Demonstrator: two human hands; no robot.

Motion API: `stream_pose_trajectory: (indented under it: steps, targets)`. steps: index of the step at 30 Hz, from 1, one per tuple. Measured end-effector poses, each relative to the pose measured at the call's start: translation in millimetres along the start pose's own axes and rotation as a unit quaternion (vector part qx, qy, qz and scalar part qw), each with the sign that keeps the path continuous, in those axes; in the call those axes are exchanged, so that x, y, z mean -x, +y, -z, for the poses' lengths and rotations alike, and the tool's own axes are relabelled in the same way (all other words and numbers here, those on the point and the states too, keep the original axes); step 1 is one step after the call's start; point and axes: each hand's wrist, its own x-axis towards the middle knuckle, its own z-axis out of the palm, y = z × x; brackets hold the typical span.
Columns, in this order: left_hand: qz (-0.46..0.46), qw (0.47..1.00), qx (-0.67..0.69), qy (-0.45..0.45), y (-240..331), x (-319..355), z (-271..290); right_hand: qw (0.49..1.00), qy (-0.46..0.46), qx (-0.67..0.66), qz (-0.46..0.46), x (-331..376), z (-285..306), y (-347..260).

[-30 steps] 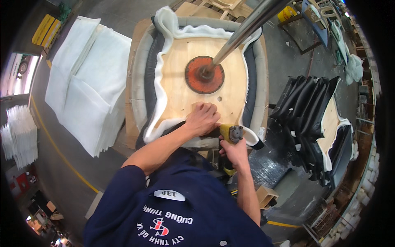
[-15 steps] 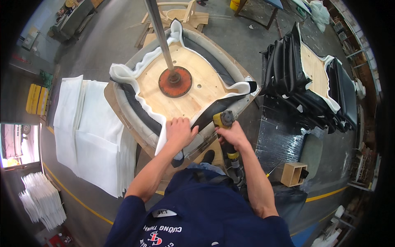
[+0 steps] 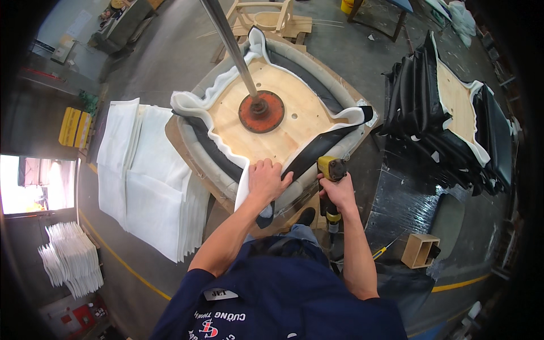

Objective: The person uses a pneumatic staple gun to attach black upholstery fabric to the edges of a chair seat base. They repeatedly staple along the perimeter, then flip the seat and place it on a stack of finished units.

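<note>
A round wooden seat base (image 3: 258,133) lies upside down on a stand, with a red disc (image 3: 261,111) and a metal pole (image 3: 226,39) at its centre. White foam (image 3: 195,107) and black cover material (image 3: 317,150) wrap over its rim. My left hand (image 3: 265,180) presses the foam and black cover down at the near edge. My right hand (image 3: 339,190) grips a yellow-and-black staple gun (image 3: 330,170), its head against the black cover just right of my left hand.
A stack of white foam sheets (image 3: 144,175) lies on the floor at left. Several finished black-covered seats (image 3: 442,107) are piled at right. A small wooden box (image 3: 420,250) sits lower right, wooden chair frames (image 3: 272,20) behind, and yellow floor lines (image 3: 119,258) run nearby.
The view has shifted so the seat base sits further left and rotated. My left hand has slid along the rim, and the staple gun has come up beside it.
</note>
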Motion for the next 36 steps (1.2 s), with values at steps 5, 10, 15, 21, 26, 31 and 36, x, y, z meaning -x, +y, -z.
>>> stream_pose_trajectory:
  steps: [5,10,15,21,26,31,36]
  targets:
    - [-0.056,0.998,0.02,-0.002,-4.8,-7.4,-3.1,0.999,0.006,-0.031,0.024,-7.6,4.4,7.8]
    - [-0.084,0.994,0.065,0.002,-18.4,-12.7,-11.8,1.0,-0.003,-0.005,-0.011,0.9,-3.0,-19.1]
    - [-0.097,0.991,0.083,0.027,-30.8,-18.5,-20.0,0.991,-0.093,0.056,-0.073,2.1,-19.8,-38.2]
    - [-0.087,0.991,0.092,0.052,-35.9,-23.4,-27.7,0.983,-0.113,0.099,-0.107,-4.4,-46.9,-50.6]
    - [-0.093,0.988,0.109,0.058,-38.0,-27.2,-28.6,0.98,-0.098,0.129,-0.113,-13.6,-60.2,-62.7]
    - [-0.098,0.994,0.053,0.026,-36.5,-26.4,-25.2,0.977,-0.094,0.156,-0.107,-16.3,-63.0,-67.1]
    - [-0.127,0.991,0.025,-0.024,-41.7,-21.0,-20.5,0.979,-0.113,0.135,-0.103,-19.7,-57.0,-64.4]
